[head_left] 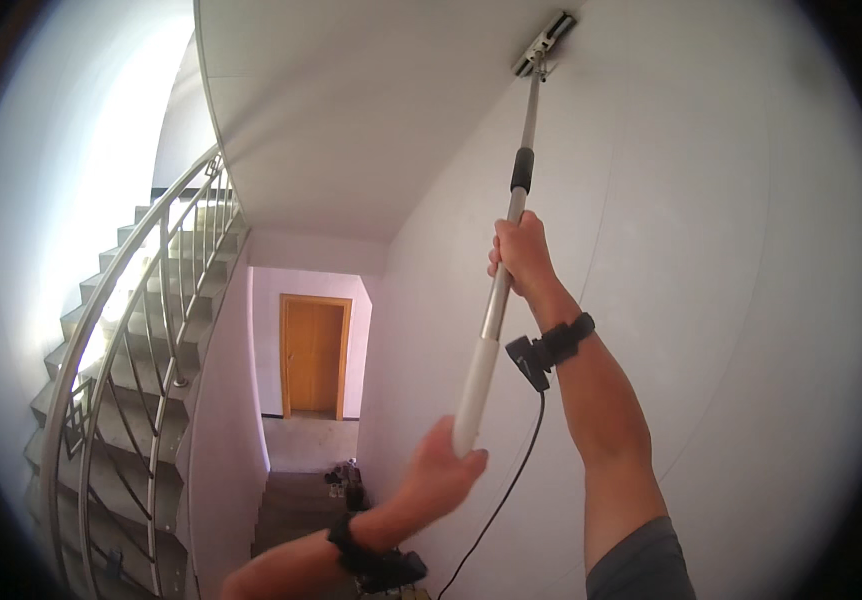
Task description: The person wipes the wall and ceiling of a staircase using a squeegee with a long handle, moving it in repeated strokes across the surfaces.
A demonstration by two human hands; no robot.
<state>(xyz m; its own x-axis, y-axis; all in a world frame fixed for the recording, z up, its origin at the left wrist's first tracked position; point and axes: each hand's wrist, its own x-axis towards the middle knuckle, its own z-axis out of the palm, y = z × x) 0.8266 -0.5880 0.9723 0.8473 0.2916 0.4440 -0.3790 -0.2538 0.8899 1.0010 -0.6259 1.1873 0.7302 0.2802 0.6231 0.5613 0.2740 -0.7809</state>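
A telescopic metal pole (533,112) slants up in front of me, with a dark collar and a white lower sleeve. My right hand (524,253) is wrapped around the metal shaft below the collar. Lower down, my left hand (442,466) grips the end of the white sleeve; it looks slightly blurred. At the pole's top a flat mop head (545,43) lies where the pale wall (686,247) meets the sloped ceiling (341,112). Each wrist wears a black strap with a small device, and a black cable hangs from the right one.
On the left, a staircase (123,420) with a curved metal railing (112,292) climbs upward. Another flight of stairs (296,510) drops away below, with shoes (337,476) beside the wall at its foot. Beyond it stands a wooden door (316,356).
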